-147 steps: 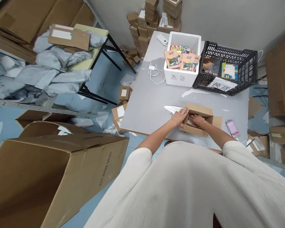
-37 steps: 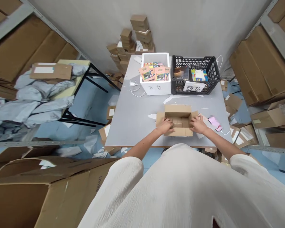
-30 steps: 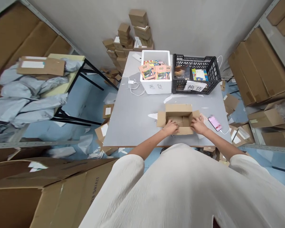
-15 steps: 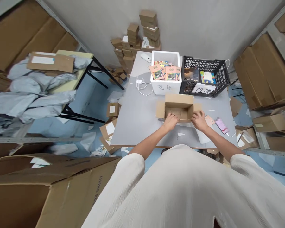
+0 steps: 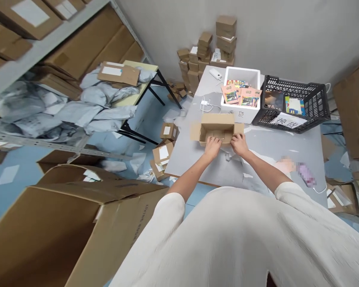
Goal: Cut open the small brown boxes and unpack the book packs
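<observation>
An open cardboard box [image 5: 217,118] stands on the grey table [image 5: 182,153], its flaps spread and its inside visible. My left hand [image 5: 213,146] is closed over the box's near edge, with its fingertips inside. At the near right corner, my right hand [image 5: 239,144] pinches the cardboard. Behind the box is a white foam bin [image 5: 241,113] holding pink booklets [image 5: 250,97]. To its right sits a black crate [image 5: 314,113] with a few books in it and a paper sign on its front.
A pink phone [image 5: 306,174] lies at the table's right, with a cable. Small boxes [image 5: 226,27] are stacked by the wall. Grey parcels [image 5: 77,113] fill the left shelf and side table. A large open carton [image 5: 122,215] stands at the lower left.
The view has turned left, so the surroundings appear farther right. The small box has moved left along the table relative to the white bin, with both my hands still on it.
</observation>
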### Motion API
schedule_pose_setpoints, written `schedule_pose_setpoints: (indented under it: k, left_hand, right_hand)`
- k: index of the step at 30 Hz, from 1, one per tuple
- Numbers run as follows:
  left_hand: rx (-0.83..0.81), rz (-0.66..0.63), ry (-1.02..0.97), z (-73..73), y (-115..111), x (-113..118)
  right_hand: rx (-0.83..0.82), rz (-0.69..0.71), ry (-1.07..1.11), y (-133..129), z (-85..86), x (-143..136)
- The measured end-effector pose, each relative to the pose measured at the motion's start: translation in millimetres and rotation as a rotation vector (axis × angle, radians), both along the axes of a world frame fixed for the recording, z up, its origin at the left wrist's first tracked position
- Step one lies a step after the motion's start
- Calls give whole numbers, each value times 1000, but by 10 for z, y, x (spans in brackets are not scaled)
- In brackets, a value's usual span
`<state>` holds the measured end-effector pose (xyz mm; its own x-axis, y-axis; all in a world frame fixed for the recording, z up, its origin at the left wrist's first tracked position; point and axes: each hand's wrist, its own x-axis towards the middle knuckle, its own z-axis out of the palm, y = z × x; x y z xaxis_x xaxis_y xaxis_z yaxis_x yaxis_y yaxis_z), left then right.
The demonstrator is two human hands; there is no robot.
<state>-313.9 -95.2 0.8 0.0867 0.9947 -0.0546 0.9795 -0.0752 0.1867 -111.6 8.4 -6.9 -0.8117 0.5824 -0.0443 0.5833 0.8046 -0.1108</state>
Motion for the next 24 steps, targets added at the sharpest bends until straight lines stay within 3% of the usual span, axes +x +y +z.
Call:
schedule_pose_setpoints:
  k: [6, 12, 19, 24]
  left_hand:
    - [-53, 71, -41, -49, -88, -20]
    - [-5, 45, -71, -5, -26, 104]
    - [47, -88, -131, 100, 137, 603]
    - [64, -231, -150, 135, 206, 1163]
  right_hand:
    - [-14, -35, -3, 26, -181, -213]
    - [32, -66, 59, 25, -91, -69]
    - [68, -162, 136, -86, 112, 692]
    - [23, -325, 103, -259, 57, 1446]
